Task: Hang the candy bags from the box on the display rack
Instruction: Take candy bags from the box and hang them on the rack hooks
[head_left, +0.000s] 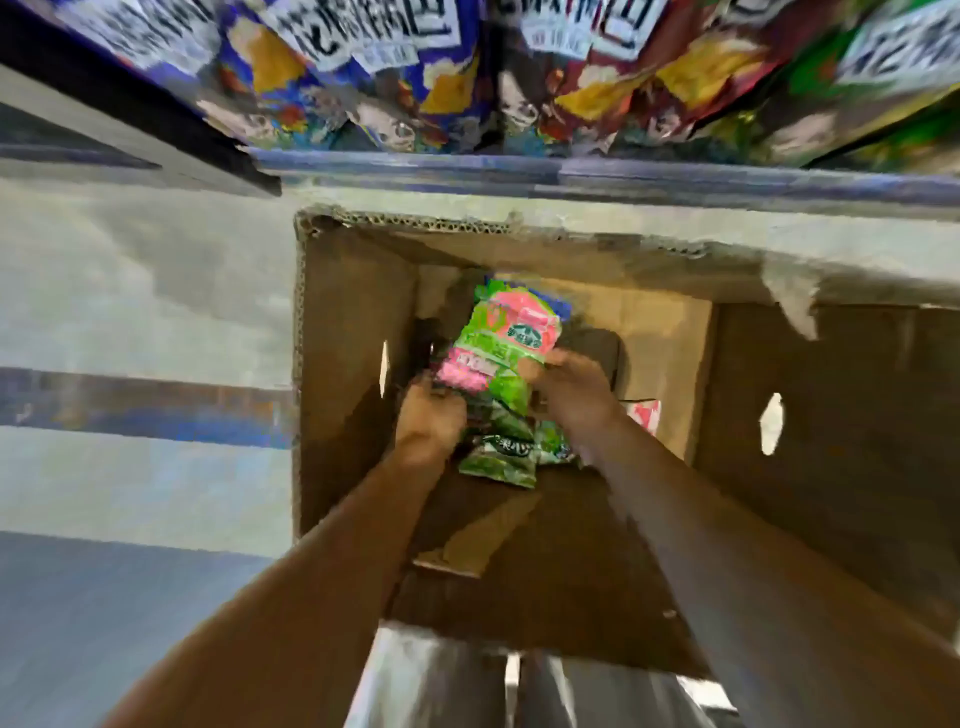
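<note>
**While both hands work inside the box, the soft candy bags call for a hold near the top edge**

Deep in the open cardboard box (353, 312), the left hand (428, 410) and the right hand (571, 387) meet on a green-and-pink candy bag (501, 338). The bag lies tilted toward the far inner wall, with further green bags (501, 457) heaped beneath the hands. The left grip looks closed on the bag's lower left corner and the right grip on its right edge. Motion blur hides the single fingers, so this is a reading, not a certainty. A pink-and-white packet (644, 418) lies just beside the right wrist.

Judging from its crinkled, glossy film, the bag is light, soft and somewhat slippery. It would likely sag and fold if held by one corner, and hard squeezing could crush the sweets inside. A sound hold would probably be a pinch on the flat sealed strip at the top, where a hang hole usually sits, though no hole can be made out. Overhead, the display rack (519, 169) carries rows of other hanging bags (395, 93).
</note>
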